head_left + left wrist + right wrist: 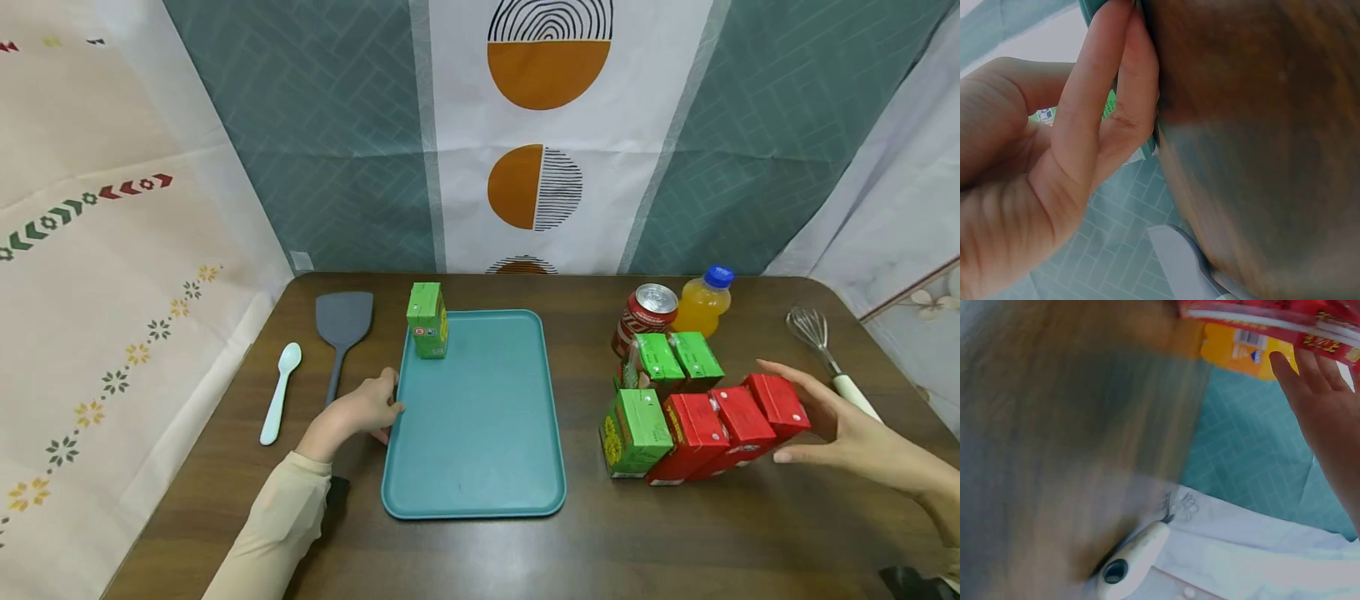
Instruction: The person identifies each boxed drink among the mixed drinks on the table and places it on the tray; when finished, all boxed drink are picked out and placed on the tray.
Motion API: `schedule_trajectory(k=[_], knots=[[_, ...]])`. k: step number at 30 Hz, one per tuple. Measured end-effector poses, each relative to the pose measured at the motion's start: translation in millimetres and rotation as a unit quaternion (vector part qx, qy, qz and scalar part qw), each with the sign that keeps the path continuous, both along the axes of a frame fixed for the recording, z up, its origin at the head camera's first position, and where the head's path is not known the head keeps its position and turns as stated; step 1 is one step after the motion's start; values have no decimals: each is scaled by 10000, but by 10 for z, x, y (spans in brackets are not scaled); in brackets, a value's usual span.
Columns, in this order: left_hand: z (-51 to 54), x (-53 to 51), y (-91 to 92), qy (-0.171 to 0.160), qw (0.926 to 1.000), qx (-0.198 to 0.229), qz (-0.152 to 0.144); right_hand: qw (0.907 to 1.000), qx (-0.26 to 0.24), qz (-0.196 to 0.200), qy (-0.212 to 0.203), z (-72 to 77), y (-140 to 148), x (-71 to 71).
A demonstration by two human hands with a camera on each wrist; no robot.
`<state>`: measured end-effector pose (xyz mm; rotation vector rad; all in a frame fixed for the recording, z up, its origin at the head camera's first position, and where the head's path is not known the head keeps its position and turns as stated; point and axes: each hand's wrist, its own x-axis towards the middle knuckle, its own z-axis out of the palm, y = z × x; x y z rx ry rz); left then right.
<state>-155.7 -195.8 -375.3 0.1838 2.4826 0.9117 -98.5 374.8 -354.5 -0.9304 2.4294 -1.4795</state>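
My left hand pinches the left rim of a teal tray between thumb and fingers; in the left wrist view the fingers meet at the tray's edge. A green drink carton stands at the tray's far left corner. On the right, my right hand is spread beside the rightmost red drink carton, its thumb apart from the fingers. The right wrist view shows the fingertips close against the red carton; whether they press on it is unclear. Two more red cartons and a green carton complete that front row.
Behind the row stand two green cartons, a red soda can and an orange juice bottle. A whisk lies at the right. Left of the tray lie a grey spatula and a pale spoon.
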Motion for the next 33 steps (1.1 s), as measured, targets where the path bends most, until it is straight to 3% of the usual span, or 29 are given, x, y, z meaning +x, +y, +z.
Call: schedule_trajectory(k=[5, 8, 10, 12, 13, 15, 17, 20, 25, 28, 31, 33], knots=[[-38, 50, 6, -77, 9999, -13, 90, 9948, 388, -848, 403, -42, -20, 81], [-49, 58, 5, -88, 9999, -68, 72, 9901, 177, -1269, 567, -20, -37, 163], [-45, 50, 8, -74, 9999, -88, 52, 9890, -468, -1261, 611, 22, -32, 194], [-36, 37, 10, -79, 9999, -106, 38, 9845, -770, -1406, 716, 100, -38, 229], [-30, 29, 10, -79, 9999, -114, 30, 9812, -668, -1604, 843, 154, -48, 249], [-12, 18, 16, -102, 9999, -93, 69, 9777, -1084, -1566, 883, 267, -69, 252], [2, 10, 20, -107, 9999, -86, 92, 9694, -1049, -1923, 1109, 408, -122, 266], [14, 9, 21, -108, 9999, -74, 102, 9571, -1639, -1973, 1344, 585, -218, 249], [22, 29, 14, -62, 10000, -40, 54, 9360, -1590, -2474, 1933, 808, -512, 244], [25, 39, 11, -23, 10000, -19, 32, 9256, -2131, -2509, 1871, 902, -763, 231], [24, 41, 9, 0, 10000, -22, 20, 9135, -2960, -2322, 1548, 963, -1041, 210], [20, 39, 7, 2, 10000, -13, 18, 9093, -3194, -2278, 1385, 990, -1238, 201]])
